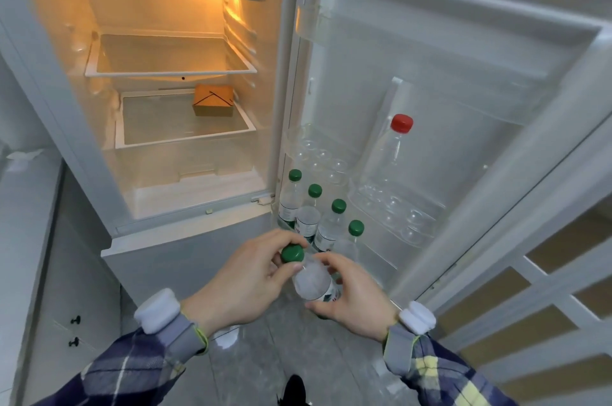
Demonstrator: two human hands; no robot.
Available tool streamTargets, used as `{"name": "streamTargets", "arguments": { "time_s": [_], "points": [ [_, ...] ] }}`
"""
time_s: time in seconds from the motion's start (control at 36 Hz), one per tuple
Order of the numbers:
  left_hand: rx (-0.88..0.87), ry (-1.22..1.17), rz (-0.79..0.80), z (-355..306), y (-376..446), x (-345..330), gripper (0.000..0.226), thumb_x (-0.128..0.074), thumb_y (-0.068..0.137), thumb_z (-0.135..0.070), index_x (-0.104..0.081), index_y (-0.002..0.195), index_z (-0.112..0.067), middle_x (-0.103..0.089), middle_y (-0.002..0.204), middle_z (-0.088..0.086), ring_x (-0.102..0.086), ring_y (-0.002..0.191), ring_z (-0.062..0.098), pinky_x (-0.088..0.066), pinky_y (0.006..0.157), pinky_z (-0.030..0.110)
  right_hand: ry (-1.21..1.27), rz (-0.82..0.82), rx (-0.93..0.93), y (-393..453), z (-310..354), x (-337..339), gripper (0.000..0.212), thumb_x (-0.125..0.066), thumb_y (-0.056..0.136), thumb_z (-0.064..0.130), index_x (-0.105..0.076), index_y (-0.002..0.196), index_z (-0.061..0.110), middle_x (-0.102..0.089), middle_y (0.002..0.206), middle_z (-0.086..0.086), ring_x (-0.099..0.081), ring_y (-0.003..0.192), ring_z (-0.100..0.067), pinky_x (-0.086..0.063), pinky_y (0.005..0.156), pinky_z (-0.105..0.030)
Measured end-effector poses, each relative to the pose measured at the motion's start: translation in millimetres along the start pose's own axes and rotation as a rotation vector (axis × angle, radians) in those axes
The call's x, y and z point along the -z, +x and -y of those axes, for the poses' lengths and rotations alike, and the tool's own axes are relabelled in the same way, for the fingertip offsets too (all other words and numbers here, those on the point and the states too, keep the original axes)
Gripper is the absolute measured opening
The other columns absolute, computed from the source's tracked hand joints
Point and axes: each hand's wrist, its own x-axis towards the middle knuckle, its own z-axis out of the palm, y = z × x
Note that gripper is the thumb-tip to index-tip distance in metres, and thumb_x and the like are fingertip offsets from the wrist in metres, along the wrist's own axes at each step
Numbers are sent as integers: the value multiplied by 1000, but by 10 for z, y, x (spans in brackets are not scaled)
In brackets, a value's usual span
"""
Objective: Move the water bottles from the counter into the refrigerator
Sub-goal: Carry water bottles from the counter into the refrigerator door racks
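Note:
A clear water bottle (313, 283) with a green cap sits between both hands, in front of the open refrigerator door (463, 81). My left hand (245, 283) pinches its cap and neck. My right hand (354, 293) curls round its body from the right. Several green-capped bottles (309, 217) stand in a row in the door's lowest shelf, just beyond the held bottle. A taller clear bottle with a red cap (394, 147) leans in the door higher up.
The lit refrigerator interior (172, 54) has two glass shelves; a brown cardboard box (213, 100) sits on the lower one. A white counter and cabinet (36, 240) run along the left. A slatted white door (546, 306) stands at the right. Grey floor lies below.

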Motion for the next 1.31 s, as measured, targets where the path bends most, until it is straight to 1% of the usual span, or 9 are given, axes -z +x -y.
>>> {"name": "streamTargets", "arguments": {
  "time_s": [0.17,0.28,0.39,0.47,0.58,0.75,1.0,1.17,1.31],
  "points": [
    [-4,-63,14,40,-59,-8,45,-64,99,-24,-50,138,-42,-41,138,-33,-59,107,3,-51,78,11,40,-221,-117,-99,-192,87,59,-75,64,42,-52,118,42,-59,111,22,-58,104,-4,-53,87,-34],
    [15,-21,-16,157,-115,22,32,-65,99,-23,-57,125,-41,-44,132,-32,-57,109,5,-53,76,16,32,-388,-193,-95,-262,108,55,-73,63,36,-49,113,40,-53,108,25,-50,100,-8,-48,86,-34],
    [25,4,-13,220,-172,16,24,-66,98,-24,-61,115,-40,-48,129,-30,-57,109,6,-53,76,21,34,-481,-288,-45,-396,63,55,-73,64,30,-48,112,38,-56,107,17,-46,99,-14,-47,88,-40],
    [36,21,-5,244,-205,5,23,-66,98,-26,-61,114,-41,-48,128,-31,-55,111,5,-54,77,23,48,-494,-359,-32,-513,31,58,-71,64,29,-51,118,35,-61,109,12,-48,103,-19,-49,90,-42],
    [57,35,-14,284,-233,2,21,-66,98,-29,-62,113,-41,-49,126,-31,-55,112,4,-54,78,24,129,-513,-422,-12,-661,-27,66,-75,68,18,-50,128,28,-66,113,4,-60,107,-25,-53,93,-42],
    [77,49,-18,323,-251,3,21,-67,97,-29,-61,112,-43,-51,125,-32,-55,112,2,-55,78,24,267,-520,-559,-12,-754,-107,66,-80,77,15,-47,135,13,-66,118,-6,-64,108,-29,-45,86,-29],
    [100,42,-25,355,-286,4,22,-67,97,-28,-62,112,-43,-52,123,-30,-55,112,2,-55,78,25,283,-516,-613,-12,-793,-156,76,-84,76,17,-44,140,11,-61,129,-8,-60,107,-23,-44,89,-30],
    [101,31,-39,358,-270,11,23,-67,96,-24,-62,109,-42,-55,121,-25,-57,110,4,-54,77,25,274,-506,-620,-62,-819,-155,72,-82,80,16,-44,140,10,-62,134,-10,-60,119,-29,-44,93,-31],
    [102,31,-40,363,-253,12,24,-67,96,-22,-62,108,-41,-56,121,-26,-57,110,4,-54,76,24,282,-528,-623,-129,-838,-166,87,-85,77,22,-36,149,16,-54,143,-4,-56,126,-25,-48,104,-43]
  ]
}}
